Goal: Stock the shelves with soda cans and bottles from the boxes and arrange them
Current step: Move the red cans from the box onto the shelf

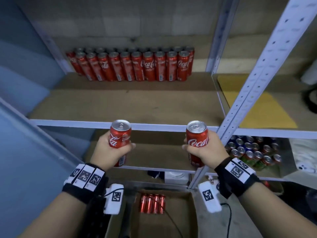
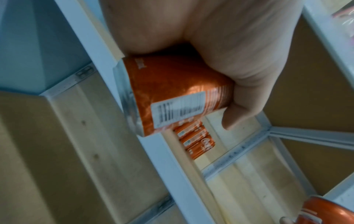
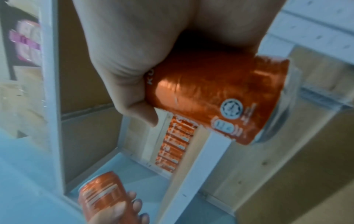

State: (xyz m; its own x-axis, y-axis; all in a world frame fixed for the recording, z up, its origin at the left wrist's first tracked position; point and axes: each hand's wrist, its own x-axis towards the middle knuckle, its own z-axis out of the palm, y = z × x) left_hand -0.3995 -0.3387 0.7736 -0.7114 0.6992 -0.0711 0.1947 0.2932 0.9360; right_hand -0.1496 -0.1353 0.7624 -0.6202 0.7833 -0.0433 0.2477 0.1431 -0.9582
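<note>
My left hand (image 1: 109, 152) grips a red Coca-Cola can (image 1: 120, 134) upright, just in front of the white shelf edge (image 1: 85, 123). My right hand (image 1: 202, 150) grips a second red can (image 1: 197, 136) at the same height, near the perforated upright (image 1: 253, 86). In the left wrist view the fingers wrap the left can (image 2: 172, 91); in the right wrist view the right can (image 3: 220, 94) sits in my palm. Two rows of red cans (image 1: 133, 66) stand at the back of the brown shelf board (image 1: 120, 100). A cardboard box (image 1: 192, 217) below holds several red cans (image 1: 152, 203).
The lower right bay holds several mixed cans (image 1: 253, 152). A yellow sheet (image 1: 264, 109) lies on the right-hand shelf. A blue wall (image 1: 20, 83) closes the left side. A black cable (image 1: 228, 217) hangs from my right wrist device over the box.
</note>
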